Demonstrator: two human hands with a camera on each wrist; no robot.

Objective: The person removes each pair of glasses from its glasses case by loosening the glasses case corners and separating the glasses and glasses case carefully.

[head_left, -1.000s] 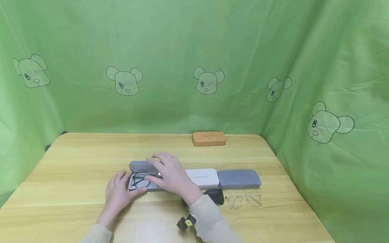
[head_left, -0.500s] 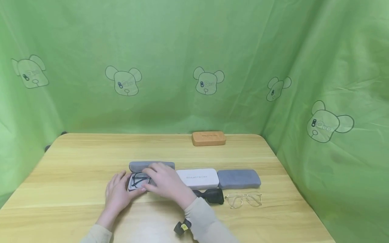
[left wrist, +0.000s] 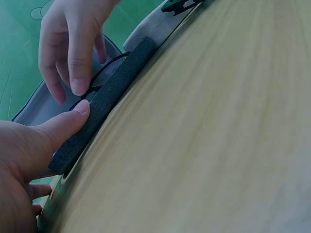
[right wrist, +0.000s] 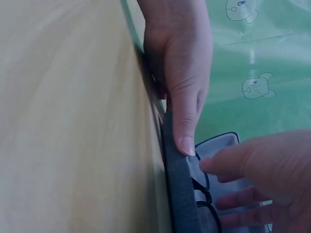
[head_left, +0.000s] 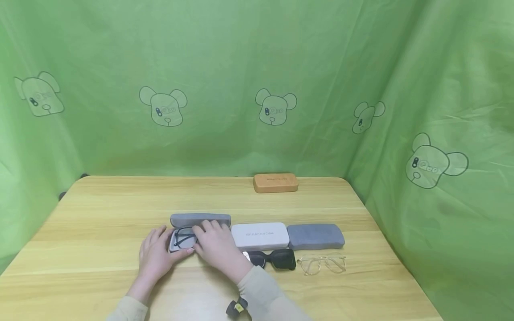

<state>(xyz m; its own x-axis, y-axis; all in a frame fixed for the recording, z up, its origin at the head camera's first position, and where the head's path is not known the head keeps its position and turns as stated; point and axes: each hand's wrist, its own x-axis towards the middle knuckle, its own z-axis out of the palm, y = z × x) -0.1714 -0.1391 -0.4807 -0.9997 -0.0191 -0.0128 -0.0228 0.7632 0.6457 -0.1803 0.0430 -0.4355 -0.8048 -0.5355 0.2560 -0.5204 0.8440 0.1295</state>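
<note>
An eyeglass case point(head_left: 182, 220), dark grey outside and pale grey inside, lies with its lid raised. Black-framed glasses point(head_left: 185, 237) rest inside it. My left hand point(head_left: 154, 256) grips the case's left end, its thumb on the front rim. Over the right part of the case hovers my right hand point(head_left: 221, 249), covering some of the glasses. In the right wrist view, the thumb and fingers of the right hand point(right wrist: 267, 174) are spread apart, tips close over the glasses point(right wrist: 209, 196). The left wrist view shows its forefinger pointing down at their frame.
To the right of the case lie a white case point(head_left: 260, 235) and a blue-grey case point(head_left: 316, 236), both closed. In front of them are black sunglasses point(head_left: 281, 259) and thin gold-framed glasses point(head_left: 323, 264). A tan case point(head_left: 275, 183) stands by the table's back edge.
My right hand has come down and towards me over the case, uncovering more of the raised lid and the sunglasses. The left hand has stayed at the case's left end.
</note>
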